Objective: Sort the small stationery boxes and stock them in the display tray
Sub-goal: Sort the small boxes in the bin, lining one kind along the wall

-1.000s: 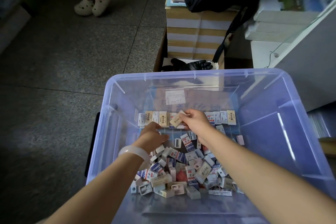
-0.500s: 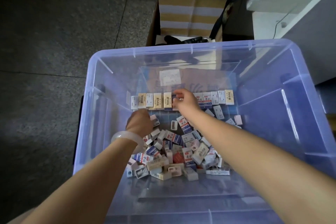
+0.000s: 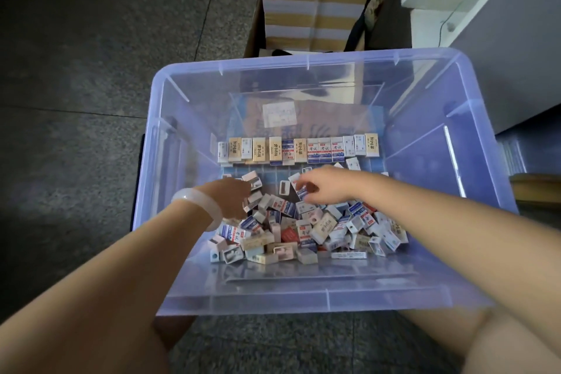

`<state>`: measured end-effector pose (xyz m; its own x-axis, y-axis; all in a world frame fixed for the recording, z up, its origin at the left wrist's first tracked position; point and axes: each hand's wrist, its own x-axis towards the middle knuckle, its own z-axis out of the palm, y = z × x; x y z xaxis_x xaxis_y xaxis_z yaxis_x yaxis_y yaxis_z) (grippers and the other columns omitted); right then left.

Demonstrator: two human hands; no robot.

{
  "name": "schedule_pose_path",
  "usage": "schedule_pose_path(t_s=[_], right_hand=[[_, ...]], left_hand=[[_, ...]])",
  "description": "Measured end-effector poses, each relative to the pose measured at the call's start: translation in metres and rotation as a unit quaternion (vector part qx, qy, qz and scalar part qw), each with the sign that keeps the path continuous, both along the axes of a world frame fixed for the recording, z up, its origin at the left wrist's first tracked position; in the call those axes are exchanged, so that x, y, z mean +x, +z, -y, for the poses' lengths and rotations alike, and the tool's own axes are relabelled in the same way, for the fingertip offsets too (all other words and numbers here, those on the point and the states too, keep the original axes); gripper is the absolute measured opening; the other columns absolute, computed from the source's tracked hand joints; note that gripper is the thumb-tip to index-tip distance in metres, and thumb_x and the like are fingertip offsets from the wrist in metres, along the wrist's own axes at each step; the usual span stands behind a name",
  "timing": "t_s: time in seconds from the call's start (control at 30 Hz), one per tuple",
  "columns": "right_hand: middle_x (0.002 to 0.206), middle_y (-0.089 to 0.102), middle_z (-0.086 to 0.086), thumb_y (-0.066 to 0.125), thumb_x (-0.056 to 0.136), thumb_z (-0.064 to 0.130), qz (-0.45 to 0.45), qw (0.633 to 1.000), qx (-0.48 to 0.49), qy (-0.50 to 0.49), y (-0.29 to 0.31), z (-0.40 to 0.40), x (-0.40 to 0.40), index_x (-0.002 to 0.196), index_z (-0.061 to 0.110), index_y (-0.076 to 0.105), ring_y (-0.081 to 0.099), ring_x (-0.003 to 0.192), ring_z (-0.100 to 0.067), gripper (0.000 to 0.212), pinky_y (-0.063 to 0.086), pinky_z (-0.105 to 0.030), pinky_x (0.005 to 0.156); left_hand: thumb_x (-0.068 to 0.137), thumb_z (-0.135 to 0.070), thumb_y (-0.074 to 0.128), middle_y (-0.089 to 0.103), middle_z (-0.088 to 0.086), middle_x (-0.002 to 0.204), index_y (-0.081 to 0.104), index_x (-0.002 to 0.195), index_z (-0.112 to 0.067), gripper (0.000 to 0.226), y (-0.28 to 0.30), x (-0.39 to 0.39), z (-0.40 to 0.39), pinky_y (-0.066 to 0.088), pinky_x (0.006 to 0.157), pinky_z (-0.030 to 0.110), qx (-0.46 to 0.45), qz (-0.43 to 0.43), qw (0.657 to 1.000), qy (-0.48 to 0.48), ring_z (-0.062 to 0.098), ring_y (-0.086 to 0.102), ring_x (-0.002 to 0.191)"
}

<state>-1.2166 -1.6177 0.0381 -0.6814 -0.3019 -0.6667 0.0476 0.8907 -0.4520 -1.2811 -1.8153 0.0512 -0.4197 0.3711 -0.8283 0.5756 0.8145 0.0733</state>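
Grey stone floor, clear plastic bin | step: picking | right hand pinches blue-white box above loose pile; left hand curled among boxes, hold unclear | next: stand box in back row

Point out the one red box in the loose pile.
It is the red box near the pile's middle, toward its near edge. Every other loose box around it is white, cream or blue-and-white.
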Motion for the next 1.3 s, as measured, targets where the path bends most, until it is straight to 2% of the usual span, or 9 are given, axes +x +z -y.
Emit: schedule_pose_path(t_s=[0.13, 0.27, 0.5, 0.63, 0.77, 0.9, 1.1, 1.23, 1.3], right_hand=[[0.131, 0.044, -0.008, 0.055, 0.091, 0.038, 0.046, 0.994, 0.045, 0.093, -0.002, 0.004, 0.018, 0.140, 0.017, 0.039, 0.044, 0.118, -0.023, 0.056, 0.039, -0.032, 0.094], [0.132, 0.034, -0.011, 0.057, 0.087, 0.047, 0.051, 0.986, 0.085, 0.131, -0.003, 0.012, 0.027, 0.139, 0.017, 0.039, 0.041, 0.119, -0.027, 0.063, 0.041, -0.035, 0.092], [0.140, 0.033, -0.012, 0.063, 0.085, 0.034, -0.002, 0.979, 0.110, 0.171, -0.003, 0.032, 0.038, 0.134, 0.010, 0.043, 0.032, 0.126, -0.027, 0.058, 0.043, -0.040, 0.096], [0.117, 0.055, -0.005, 0.059, 0.087, 0.020, -0.039, 0.974, 0.108, 0.193, -0.006, 0.033, 0.038, 0.118, 0.015, 0.052, 0.042, 0.112, -0.022, 0.032, 0.029, -0.041, 0.103], [0.086, 0.059, 0.001, 0.061, 0.086, 0.030, -0.075, 0.970, 0.100, 0.209, -0.004, 0.032, 0.033, 0.093, 0.017, 0.051, 0.051, 0.089, -0.019, 0.018, 0.019, -0.042, 0.110], [0.100, 0.054, -0.004, 0.061, 0.084, 0.038, -0.046, 0.977, 0.097, 0.187, -0.008, 0.032, 0.034, 0.117, 0.015, 0.053, 0.046, 0.103, -0.024, 0.041, 0.035, -0.039, 0.096], [0.132, 0.052, -0.007, 0.066, 0.084, 0.029, -0.003, 0.986, 0.048, 0.161, -0.010, 0.043, 0.034, 0.139, 0.014, 0.038, 0.051, 0.116, -0.026, 0.064, 0.045, -0.038, 0.095], [0.126, 0.052, -0.009, 0.065, 0.085, 0.023, -0.004, 0.991, 0.009, 0.130, -0.009, 0.041, 0.036, 0.136, 0.010, 0.039, 0.052, 0.111, -0.026, 0.058, 0.038, -0.027, 0.078], [0.105, 0.055, -0.004, 0.065, 0.085, 0.023, 0.017, 0.993, 0.002, 0.119, -0.008, 0.040, 0.037, 0.134, 0.010, 0.038, 0.053, 0.098, -0.025, 0.058, 0.037, -0.025, 0.070]], left_hand=[[0.090, -0.033, 0.061, 0.047, 0.009, 0.140, 0.031, 0.142, -0.007, 0.065, -0.006, 0.014, 0.009, 0.038, 0.105, 0.037, -0.021, 0.067, 0.997, -0.011, 0.026, 0.048, 0.125], [0.093, -0.044, 0.054, 0.050, 0.008, 0.135, 0.035, 0.140, -0.009, 0.061, -0.006, 0.021, 0.014, 0.042, 0.099, 0.033, -0.009, 0.034, 0.999, -0.014, 0.024, 0.049, 0.121], [0.092, -0.047, 0.053, 0.049, 0.003, 0.107, 0.043, 0.127, -0.016, 0.047, -0.012, 0.026, 0.012, 0.042, 0.086, 0.033, 0.035, 0.064, 0.997, 0.027, 0.020, 0.049, 0.093], [0.095, -0.037, 0.051, 0.056, 0.004, 0.120, 0.049, 0.129, -0.019, 0.038, -0.013, 0.027, 0.010, 0.041, 0.089, 0.030, 0.044, 0.066, 0.997, 0.002, 0.019, 0.051, 0.099], [0.093, -0.036, 0.057, 0.056, 0.002, 0.123, 0.052, 0.128, -0.020, 0.039, -0.010, 0.025, 0.010, 0.042, 0.089, 0.029, 0.048, 0.058, 0.997, 0.000, 0.015, 0.048, 0.095], [0.094, -0.034, 0.055, 0.054, 0.001, 0.127, 0.051, 0.130, -0.018, 0.040, -0.006, 0.024, 0.009, 0.042, 0.091, 0.029, 0.032, 0.059, 0.998, -0.017, 0.019, 0.053, 0.105], [0.098, -0.036, 0.047, 0.059, 0.007, 0.112, 0.055, 0.119, -0.007, 0.037, 0.004, 0.020, 0.009, 0.038, 0.077, 0.025, 0.006, 0.101, 0.993, -0.064, 0.016, 0.047, 0.083], [0.095, -0.030, 0.053, 0.054, 0.004, 0.101, 0.053, 0.122, -0.004, 0.037, 0.007, 0.017, 0.011, 0.045, 0.084, 0.033, 0.000, 0.130, 0.989, -0.066, 0.018, 0.049, 0.085], [0.090, -0.024, 0.060, 0.054, 0.001, 0.099, 0.051, 0.126, -0.008, 0.040, 0.006, 0.017, 0.011, 0.046, 0.086, 0.034, -0.009, 0.134, 0.988, -0.071, 0.019, 0.051, 0.086]])
